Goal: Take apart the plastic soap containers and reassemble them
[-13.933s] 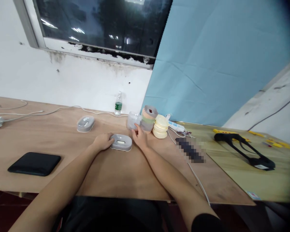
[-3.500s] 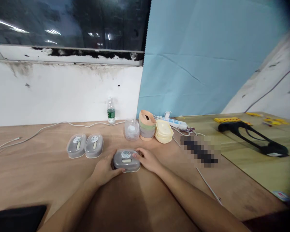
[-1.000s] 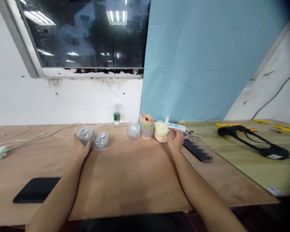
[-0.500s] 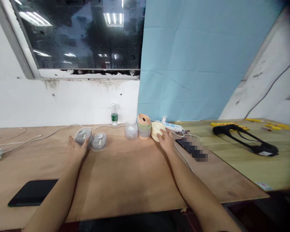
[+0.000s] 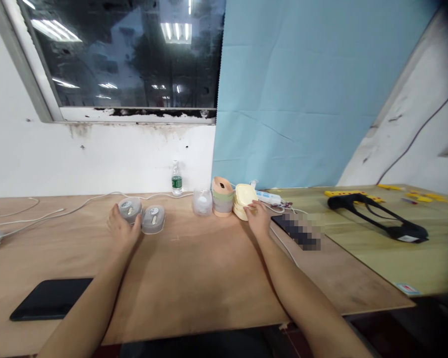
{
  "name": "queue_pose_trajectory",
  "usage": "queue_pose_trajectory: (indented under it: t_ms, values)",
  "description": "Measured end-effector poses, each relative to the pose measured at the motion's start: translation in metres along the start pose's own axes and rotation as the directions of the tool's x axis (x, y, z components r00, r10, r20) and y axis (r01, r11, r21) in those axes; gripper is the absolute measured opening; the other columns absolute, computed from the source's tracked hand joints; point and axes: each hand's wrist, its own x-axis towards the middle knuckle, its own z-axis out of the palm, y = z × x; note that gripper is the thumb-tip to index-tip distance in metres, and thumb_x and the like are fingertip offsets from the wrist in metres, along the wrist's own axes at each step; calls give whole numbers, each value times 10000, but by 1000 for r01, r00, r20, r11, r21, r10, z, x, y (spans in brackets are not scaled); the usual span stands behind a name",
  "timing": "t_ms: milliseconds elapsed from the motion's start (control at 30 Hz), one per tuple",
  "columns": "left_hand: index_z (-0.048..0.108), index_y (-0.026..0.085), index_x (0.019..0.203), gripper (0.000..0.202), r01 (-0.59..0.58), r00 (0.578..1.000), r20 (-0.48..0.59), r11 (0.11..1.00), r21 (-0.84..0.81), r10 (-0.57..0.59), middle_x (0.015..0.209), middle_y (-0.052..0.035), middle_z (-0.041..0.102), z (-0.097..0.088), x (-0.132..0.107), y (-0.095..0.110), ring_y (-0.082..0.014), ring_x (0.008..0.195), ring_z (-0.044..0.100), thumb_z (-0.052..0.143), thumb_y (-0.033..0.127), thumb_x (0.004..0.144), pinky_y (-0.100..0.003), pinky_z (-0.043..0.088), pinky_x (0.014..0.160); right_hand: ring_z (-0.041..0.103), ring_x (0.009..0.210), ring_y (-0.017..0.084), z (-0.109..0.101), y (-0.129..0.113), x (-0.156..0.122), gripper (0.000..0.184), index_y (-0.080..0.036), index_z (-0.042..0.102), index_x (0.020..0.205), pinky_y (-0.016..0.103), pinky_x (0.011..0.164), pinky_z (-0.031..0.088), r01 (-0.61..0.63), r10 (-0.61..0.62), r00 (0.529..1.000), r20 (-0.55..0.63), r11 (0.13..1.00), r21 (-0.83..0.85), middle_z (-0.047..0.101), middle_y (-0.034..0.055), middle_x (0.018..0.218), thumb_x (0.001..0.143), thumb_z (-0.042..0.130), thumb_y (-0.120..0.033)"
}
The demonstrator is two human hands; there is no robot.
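Observation:
My left hand [image 5: 123,227] curls around a see-through container with a grey lid [image 5: 130,208], its thumb on the near right side and its fingers on the left. A second grey-lidded container [image 5: 153,220] stands just right of that thumb. On the other side, my right hand [image 5: 259,216] has thumb and fingers closed at the right front edge of a stack of pale yellow containers [image 5: 242,199]. That stack touches or nearly touches a tall stack of orange, green and grey containers [image 5: 223,195]. Left of it are clear containers [image 5: 202,202].
A water bottle [image 5: 176,179] stands by the wall. White cables and a power strip [image 5: 269,197] run along the back. Dark phones or tablets lie at the left front [image 5: 48,299] and right [image 5: 287,224]. A black strap-like object [image 5: 377,219] rests on the right-hand table.
My right hand has slid slightly right and down, uncovering more of the top yellow container. My left hand has shifted a little to the right around the grey-lidded container.

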Motion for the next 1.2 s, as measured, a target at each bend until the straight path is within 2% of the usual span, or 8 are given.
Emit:
queue_pose_trajectory:
  t_ms: [433, 533, 633, 767, 900, 1000, 1133, 1200]
  values:
    - [225, 23, 1420, 792, -118, 993, 5, 989, -94, 119, 1389, -250, 367, -1, -7, 10, -348, 1317, 322, 572, 421, 829, -513, 273, 1079, 553, 1063, 262, 2, 4, 2, 212, -168, 636, 758, 440, 977, 391, -113, 115, 993, -35, 992, 62, 616, 141, 1093, 725, 633, -378]
    - [239, 42, 1420, 770, -132, 991, -15, 983, -131, 131, 1387, -241, 374, -2, -9, 12, -343, 1313, 329, 584, 396, 830, -516, 285, 1074, 537, 1090, 267, 0, -3, 4, 224, -169, 624, 773, 457, 998, 370, -135, 143, 985, -97, 987, 83, 590, 137, 1119, 723, 640, -387]
    - [259, 67, 1417, 751, -160, 987, -43, 970, -186, 154, 1378, -232, 382, -1, -11, 18, -338, 1309, 332, 597, 381, 824, -524, 278, 1078, 500, 1148, 272, -5, -22, 4, 245, -165, 592, 832, 475, 1025, 337, -128, 150, 965, -216, 986, 111, 538, 144, 1163, 769, 611, -401]
    - [248, 121, 1428, 753, -226, 974, -62, 932, -283, 217, 1388, -208, 372, -1, -18, 37, -315, 1324, 323, 607, 387, 821, -514, 270, 1093, 447, 1215, 259, -8, -60, -6, 223, -182, 507, 948, 487, 1027, 336, 29, 21, 967, -253, 981, 193, 480, 154, 1225, 869, 507, -391]
    - [222, 136, 1441, 766, -329, 928, 45, 870, -367, 370, 1400, -208, 366, -4, -34, 64, -324, 1332, 327, 613, 357, 820, -515, 303, 1080, 440, 1238, 256, 1, -95, -32, 161, -203, 464, 986, 498, 1005, 375, 259, -245, 966, -85, 915, 309, 459, 154, 1280, 908, 452, -342]
    - [125, 166, 1474, 844, -310, 852, 241, 818, -484, 465, 1438, -205, 321, -6, -46, 79, -311, 1270, 424, 610, 385, 819, -478, 395, 1022, 479, 1208, 251, 10, -114, -55, 145, -218, 459, 1006, 490, 969, 423, 373, -458, 883, 100, 816, 442, 503, 150, 1254, 927, 418, -331]
    - [-50, 194, 1489, 1023, -19, 766, 490, 777, -629, 416, 1425, -199, 361, -6, -52, 82, -261, 1096, 571, 636, 472, 782, -406, 497, 893, 555, 1125, 236, 15, -131, -76, 217, -246, 489, 1000, 434, 892, 492, 329, -628, 677, 384, 725, 605, 559, 133, 1244, 940, 369, -417]
    - [37, 194, 1489, 962, 129, 741, 567, 752, -646, 360, 1341, -171, 467, -6, -50, 78, -234, 1000, 609, 622, 494, 787, -384, 517, 835, 604, 1035, 228, 15, -133, -81, 271, -253, 511, 1009, 403, 831, 515, 272, -630, 612, 478, 735, 621, 597, 117, 1204, 938, 353, -461]
